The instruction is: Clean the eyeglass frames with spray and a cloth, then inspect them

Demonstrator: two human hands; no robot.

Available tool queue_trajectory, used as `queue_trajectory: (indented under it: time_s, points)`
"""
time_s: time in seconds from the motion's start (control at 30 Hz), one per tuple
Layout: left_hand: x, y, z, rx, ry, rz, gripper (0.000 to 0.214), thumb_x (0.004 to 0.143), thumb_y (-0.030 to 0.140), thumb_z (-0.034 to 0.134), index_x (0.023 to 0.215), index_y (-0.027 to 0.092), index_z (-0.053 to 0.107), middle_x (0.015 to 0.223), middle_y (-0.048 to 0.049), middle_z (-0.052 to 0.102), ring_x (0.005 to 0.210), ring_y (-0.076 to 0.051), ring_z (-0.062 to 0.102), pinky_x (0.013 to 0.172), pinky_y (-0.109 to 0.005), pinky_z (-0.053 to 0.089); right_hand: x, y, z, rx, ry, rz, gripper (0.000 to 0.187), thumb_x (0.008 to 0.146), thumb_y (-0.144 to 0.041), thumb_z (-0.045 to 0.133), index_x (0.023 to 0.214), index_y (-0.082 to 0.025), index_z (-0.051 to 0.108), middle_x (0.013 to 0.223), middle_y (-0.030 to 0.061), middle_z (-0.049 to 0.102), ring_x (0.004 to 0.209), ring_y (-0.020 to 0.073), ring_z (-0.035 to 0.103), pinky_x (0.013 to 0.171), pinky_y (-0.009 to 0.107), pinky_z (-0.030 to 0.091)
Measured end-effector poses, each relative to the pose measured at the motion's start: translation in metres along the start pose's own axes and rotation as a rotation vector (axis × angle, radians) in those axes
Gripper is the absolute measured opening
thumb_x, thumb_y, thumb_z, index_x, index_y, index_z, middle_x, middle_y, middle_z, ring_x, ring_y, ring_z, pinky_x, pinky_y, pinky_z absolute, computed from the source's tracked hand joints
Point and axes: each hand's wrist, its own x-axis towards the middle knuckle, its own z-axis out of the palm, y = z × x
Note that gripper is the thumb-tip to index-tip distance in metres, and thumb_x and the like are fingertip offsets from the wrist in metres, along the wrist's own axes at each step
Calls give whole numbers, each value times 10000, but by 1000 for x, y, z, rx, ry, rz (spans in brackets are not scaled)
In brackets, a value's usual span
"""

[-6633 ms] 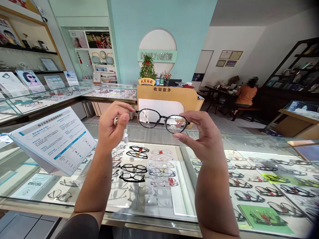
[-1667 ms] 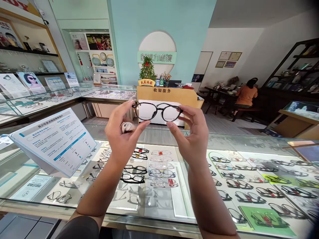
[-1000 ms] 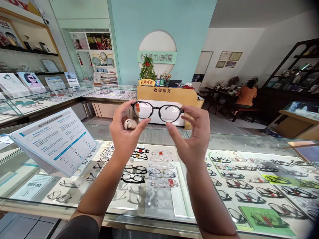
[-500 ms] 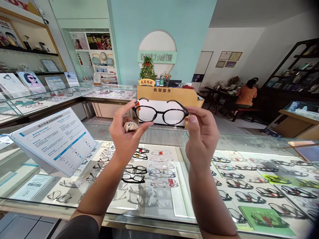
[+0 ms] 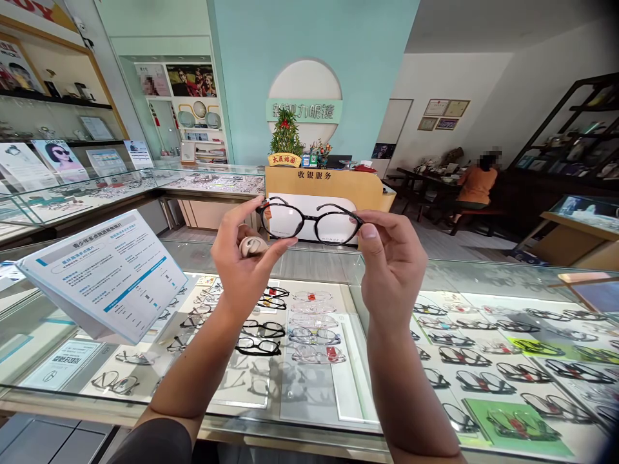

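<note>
A pair of black round-rimmed eyeglasses (image 5: 309,220) is held up above the glass counter, its front toward me and its temples unfolded away. At the left rim end, the index finger of my left hand (image 5: 242,258) touches the frame, with the thumb lower down near the lens. The other fingers of that hand curl around a cream-coloured bundle (image 5: 253,246), perhaps rolled cloth. My right hand (image 5: 394,274) pinches the right hinge area between thumb and index finger. Small print shows on the clear lenses, and an orange tag is seen by the left one.
Below my hands, the glass display counter (image 5: 193,412) holds rows of eyeglass frames. A tent-shaped printed card (image 5: 111,277) stands on its left side. A wooden cashier desk (image 5: 333,183) stands farther back. A person in orange (image 5: 478,185) sits at the right rear.
The eyeglasses have turned and tilted slightly, their right side moving a little left and down with my right hand. My left hand has stayed nearly still.
</note>
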Motion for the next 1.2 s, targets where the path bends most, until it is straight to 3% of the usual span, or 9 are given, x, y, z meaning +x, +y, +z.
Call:
queue_trajectory:
  time_s: [0.6,1.0,1.2]
  points:
    - [0,0,-2,-22,-16,8,666,892,525,948,1451,274,688,1381,-110,704,1259,-305,735,687,-281,597,1,-1,0,22,1,-8,172,1053,-418,756,1101,-254,783,1030,45,800,870,178,746,794,356,607]
    - [-1,3,2,-44,-12,-21,656,865,510,974,1421,280,714,1302,-86,733,1190,-269,750,690,-270,589,0,-6,1,108,-24,-10,158,1088,-408,721,1098,-265,786,942,15,771,842,170,753,785,343,630]
    - [-1,4,0,-13,-19,-25,663,873,561,953,1407,250,714,1286,-85,724,1046,-219,754,685,-272,582,0,-6,1,87,-25,-15,199,1092,-451,708,1105,-266,782,936,19,759,825,177,748,755,349,627]
